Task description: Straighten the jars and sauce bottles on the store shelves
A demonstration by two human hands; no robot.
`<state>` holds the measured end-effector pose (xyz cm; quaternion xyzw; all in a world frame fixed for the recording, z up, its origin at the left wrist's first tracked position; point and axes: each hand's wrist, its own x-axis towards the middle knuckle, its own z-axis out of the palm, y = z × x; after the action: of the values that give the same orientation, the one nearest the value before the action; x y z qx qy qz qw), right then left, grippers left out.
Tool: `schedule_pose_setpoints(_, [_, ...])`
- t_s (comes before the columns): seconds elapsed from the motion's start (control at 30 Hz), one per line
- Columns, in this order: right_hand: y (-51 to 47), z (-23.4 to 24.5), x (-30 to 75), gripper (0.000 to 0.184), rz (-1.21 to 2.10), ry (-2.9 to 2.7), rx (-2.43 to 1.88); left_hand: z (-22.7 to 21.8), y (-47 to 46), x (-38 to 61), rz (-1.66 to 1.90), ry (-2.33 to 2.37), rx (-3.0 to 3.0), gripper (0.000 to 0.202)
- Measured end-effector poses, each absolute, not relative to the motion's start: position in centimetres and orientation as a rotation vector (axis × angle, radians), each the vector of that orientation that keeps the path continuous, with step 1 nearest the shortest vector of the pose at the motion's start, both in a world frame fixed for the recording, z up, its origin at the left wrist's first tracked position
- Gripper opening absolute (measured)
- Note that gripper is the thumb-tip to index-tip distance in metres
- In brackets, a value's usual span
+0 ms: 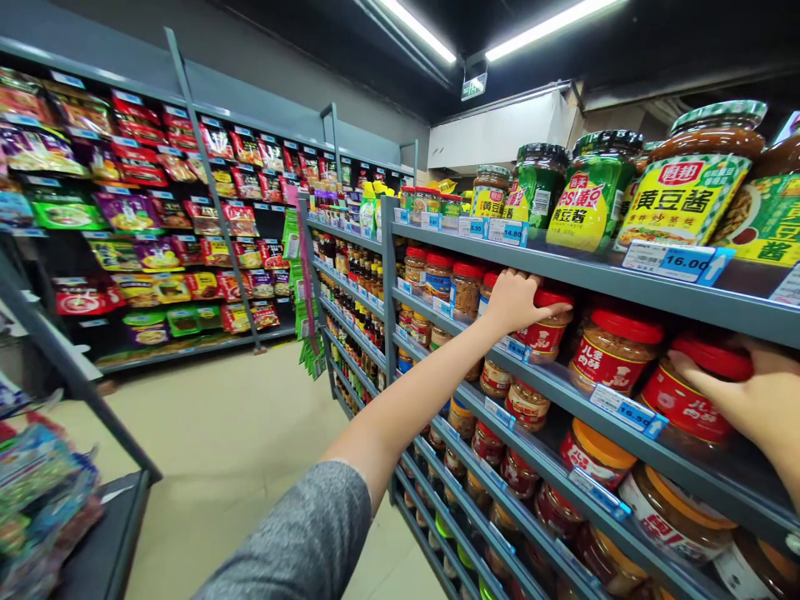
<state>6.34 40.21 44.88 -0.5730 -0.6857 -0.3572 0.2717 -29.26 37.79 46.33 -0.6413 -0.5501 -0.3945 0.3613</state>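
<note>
Left-hand jar [545, 335]: a clear glass jar of brown paste with a red plastic lid and a red-and-white label. It stands upright at the front edge of the second shelf [566, 382], a grey metal board, second from the top of the rack on the right.

The left hand [516, 302] lies over its lid. The fingers are curled down across the lid and the far side of the glass, closed on the jar. The bare forearm runs back to a grey knit sleeve [300, 542] at the bottom edge.

Right-hand jar [684, 406]: a second jar of the same kind, further along the same shelf and well apart from the first. The right hand [759, 402] enters from the right edge. Its fingers are wrapped round the glass body and the thumb is laid by the red lid, a closed grasp.

Middle jar [613, 354]: a third jar of the same kind. It stands untouched between the two held jars, above a white-and-blue price tag [628, 410].

The top shelf [562, 262] carries green-lidded jars with yellow labels [591, 196]. The shelf below the held jars holds orange-lidded jars [593, 454] lying on their sides.

A beige tiled floor [218, 433] forms the aisle. At the far left, a wall rack [212, 192] holds red, purple and yellow packets. White tube lights [543, 29] run along the dark ceiling.
</note>
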Motion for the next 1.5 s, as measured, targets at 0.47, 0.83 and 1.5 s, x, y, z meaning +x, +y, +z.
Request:
schedule_pose_setpoints(0.47, [33.8,48.0,1.2,0.065,-0.811,-1.851,-1.876,45.6,36.9,-29.8,-0.944,-1.387,-1.759,0.055])
schedule_pose_setpoints(0.83, [31.9,49.1,0.4,0.064,-0.653,-1.921,-1.923,44.8,36.6,-28.0,-0.991,-1.390,-1.651,0.060])
schedule_pose_setpoints(1.5, [32.3,44.7,-20.5,0.044,-0.982,-1.840,-1.310,46.3,37.4,-49.0,-0.858,-1.212,-2.084,0.042])
